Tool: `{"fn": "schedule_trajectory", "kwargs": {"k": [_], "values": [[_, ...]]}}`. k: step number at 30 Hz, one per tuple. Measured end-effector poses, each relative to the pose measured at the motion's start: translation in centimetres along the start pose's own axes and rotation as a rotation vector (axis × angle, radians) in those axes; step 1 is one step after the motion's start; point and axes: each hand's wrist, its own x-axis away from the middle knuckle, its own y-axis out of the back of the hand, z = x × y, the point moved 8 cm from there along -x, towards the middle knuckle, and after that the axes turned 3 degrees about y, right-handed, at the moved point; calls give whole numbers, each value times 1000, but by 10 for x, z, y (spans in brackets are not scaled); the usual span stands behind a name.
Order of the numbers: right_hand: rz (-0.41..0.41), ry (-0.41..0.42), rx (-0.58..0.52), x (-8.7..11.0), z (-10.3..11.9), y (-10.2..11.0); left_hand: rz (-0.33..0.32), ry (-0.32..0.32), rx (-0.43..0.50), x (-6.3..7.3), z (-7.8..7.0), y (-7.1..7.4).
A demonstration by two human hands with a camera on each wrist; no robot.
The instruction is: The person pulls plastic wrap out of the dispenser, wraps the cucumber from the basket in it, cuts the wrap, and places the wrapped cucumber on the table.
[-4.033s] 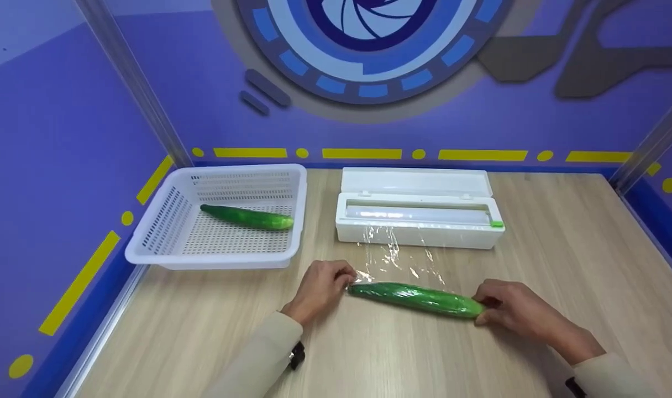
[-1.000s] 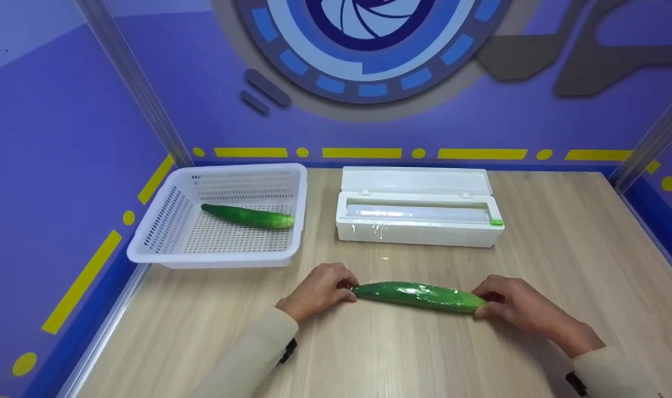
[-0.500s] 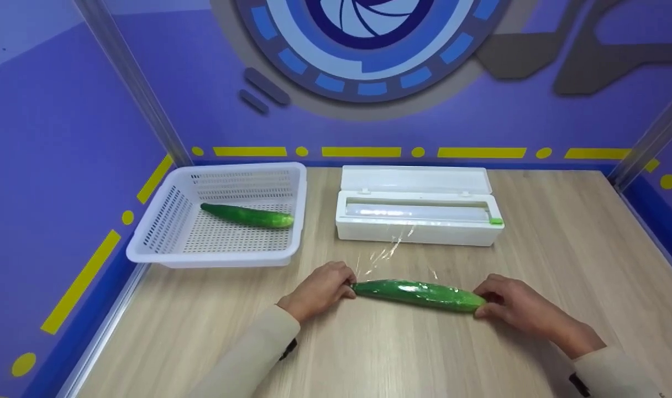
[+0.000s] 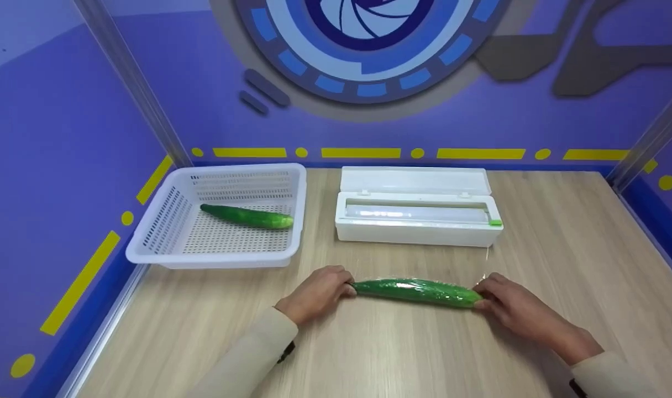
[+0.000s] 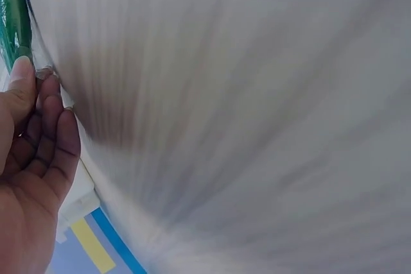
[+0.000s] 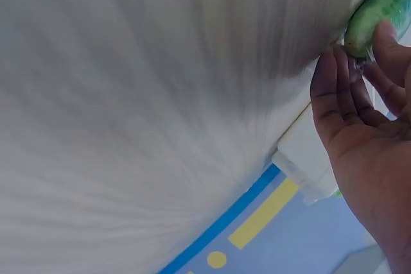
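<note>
A green cucumber (image 4: 416,291) wrapped in shiny cling film lies crosswise on the wooden table. My left hand (image 4: 319,293) pinches its narrow dark end; the left wrist view shows the thumb (image 5: 23,85) against the fingers there. At the paler, blunt end, my right hand (image 4: 515,305) pinches, with thumb (image 6: 389,46) on the cucumber and film gathered by the tip. Beyond the cucumber stands a white cling film box (image 4: 419,233), lid raised, with a roll (image 4: 416,213) inside. Clear film shows faintly between box and cucumber, with a bright streak near the right hand.
At the left stands a white perforated basket (image 4: 214,258) holding a second cucumber (image 4: 247,216). A small green piece (image 4: 495,222) sits on the box's right end. Purple-blue panels (image 4: 325,132) enclose the table (image 4: 369,354) at the back and sides.
Over four seconds the cucumber has turned within the film and shifted slightly away from me. Bright film glints have moved from the middle toward the right. Both hands keep to its ends.
</note>
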Motion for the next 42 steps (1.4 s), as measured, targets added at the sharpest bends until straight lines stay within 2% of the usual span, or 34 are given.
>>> {"fn": "schedule_trajectory", "kwargs": {"k": [5,8,13,16,19,24,30,32,37,42], "values": [[5,-21,-3,-3,-1,-2,19,23,-7,-1,0,2],[27,-57,4,-6,-3,-3,5,11,-11,-1,-2,5],[93,-98,24,-12,-6,-4,-82,6,23,2,-1,13],[127,-96,23,-14,-6,-6,-153,40,78,2,2,18],[137,-89,20,-14,-6,-6,-195,32,109,0,1,20],[114,-101,25,-12,-7,-5,-172,-18,149,-4,-4,15],[48,-244,-39,-9,-13,-2,-152,-4,176,-6,-3,10],[36,-263,-44,-9,-13,-1,-150,-5,174,-6,-2,11],[-2,-247,-5,-11,-13,-1,-162,-11,149,-8,-1,11],[-120,-204,20,-11,-14,5,-193,-21,74,-12,-3,12]]}}
